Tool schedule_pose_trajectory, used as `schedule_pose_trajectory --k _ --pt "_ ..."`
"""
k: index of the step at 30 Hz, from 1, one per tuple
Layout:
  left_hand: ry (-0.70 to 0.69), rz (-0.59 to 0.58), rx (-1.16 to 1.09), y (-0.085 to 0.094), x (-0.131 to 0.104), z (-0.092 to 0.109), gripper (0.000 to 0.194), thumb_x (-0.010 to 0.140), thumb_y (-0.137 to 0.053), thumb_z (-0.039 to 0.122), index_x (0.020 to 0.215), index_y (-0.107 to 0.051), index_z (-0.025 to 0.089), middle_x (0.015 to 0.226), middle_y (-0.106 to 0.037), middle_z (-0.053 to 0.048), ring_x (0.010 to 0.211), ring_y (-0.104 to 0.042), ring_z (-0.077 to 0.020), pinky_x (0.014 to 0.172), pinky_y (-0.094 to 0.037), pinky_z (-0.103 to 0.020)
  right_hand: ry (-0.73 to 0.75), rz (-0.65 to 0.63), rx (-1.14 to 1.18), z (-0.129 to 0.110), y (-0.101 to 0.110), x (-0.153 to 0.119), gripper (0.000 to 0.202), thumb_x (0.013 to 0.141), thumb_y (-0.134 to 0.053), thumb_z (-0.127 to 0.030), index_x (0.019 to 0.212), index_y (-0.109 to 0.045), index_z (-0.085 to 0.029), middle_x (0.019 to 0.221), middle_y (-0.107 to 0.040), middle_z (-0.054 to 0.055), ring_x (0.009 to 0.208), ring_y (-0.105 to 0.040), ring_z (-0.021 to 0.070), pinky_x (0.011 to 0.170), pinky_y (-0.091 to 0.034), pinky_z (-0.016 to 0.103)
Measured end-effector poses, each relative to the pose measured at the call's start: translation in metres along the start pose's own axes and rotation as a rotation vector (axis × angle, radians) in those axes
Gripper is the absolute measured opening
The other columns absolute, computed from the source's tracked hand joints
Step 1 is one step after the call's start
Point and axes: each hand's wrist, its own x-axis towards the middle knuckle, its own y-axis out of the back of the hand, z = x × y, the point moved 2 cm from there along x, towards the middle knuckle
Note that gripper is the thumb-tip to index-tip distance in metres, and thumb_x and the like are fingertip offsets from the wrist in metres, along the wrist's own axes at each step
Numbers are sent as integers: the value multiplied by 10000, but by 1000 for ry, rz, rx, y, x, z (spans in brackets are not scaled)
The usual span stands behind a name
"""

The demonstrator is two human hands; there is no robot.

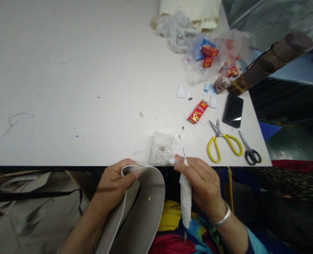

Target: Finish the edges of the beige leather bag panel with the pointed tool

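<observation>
My left hand [121, 178] pinches the stitched upper edge of a grey-beige bag-like piece [152, 197], thumb inside and fingers outside. The piece hangs below the table's front edge, its curved flap facing me, with a small metal fitting on it. In my right hand [202, 180] is a pointed metal tool with a white-wrapped handle [186, 201]. Its thin tip points up and away from me, and metal also sticks out at the lower end. Something white covers a fingertip there. Just beyond the fingers lies a whitish, worn block [161, 146] at the table edge.
On the right of the white table [66, 88] lie yellow-handled scissors [221, 141], small black-handled scissors [248, 148], a phone [233, 110] and a red box [198, 112]. Farther back are a plastic bag [206, 63] with red boxes and a leaning dark cylinder [270, 61].
</observation>
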Motion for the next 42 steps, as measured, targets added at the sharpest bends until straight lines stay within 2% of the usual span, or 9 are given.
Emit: schedule_pose_trajectory --k 8,17,25,32,38,42 --pt "15 -11 5 0 -1 1 281 759 -786 479 723 -700 214 606 -530 0 552 -436 -162 513 -317 -273 4 -5 0 0 0 1 273 1025 -549 -50 1242 -656 -177 1159 -792 139 992 -765 241 846 -653 401" --pt "-5 -13 15 1 1 -3 288 772 -779 478 745 -706 201 636 -559 -3 582 -462 -162 556 -340 -273 3 -12 6 -1 1 2 240 1023 -557 -44 1204 -667 -157 1130 -791 140 984 -758 246 855 -631 388" --pt "-21 -19 24 1 2 -7 299 769 -786 500 762 -716 210 624 -559 -3 570 -453 -165 548 -340 -284 14 -4 2 -3 2 6 199 1035 -551 -51 1171 -671 -130 1050 -790 151 952 -748 249 823 -616 382" --pt "-37 -15 40 3 3 -8 311 770 -776 509 758 -716 204 623 -564 -10 574 -455 -168 544 -338 -288 6 -4 10 0 2 5 214 1017 -565 -32 1173 -673 -130 1060 -790 158 962 -751 254 846 -612 390" --pt "-42 -24 31 2 2 -8 300 784 -767 515 769 -723 219 617 -554 0 567 -440 -166 551 -334 -296 -25 -5 76 1 2 0 235 1012 -580 -35 1196 -671 -149 1104 -783 159 992 -747 253 850 -600 396" --pt "-50 -13 47 2 2 -6 293 785 -761 510 760 -720 221 620 -553 -1 573 -449 -169 552 -339 -293 -144 51 272 11 -4 -4 290 981 -670 -58 1216 -675 -228 1164 -781 86 1034 -743 216 887 -594 361"
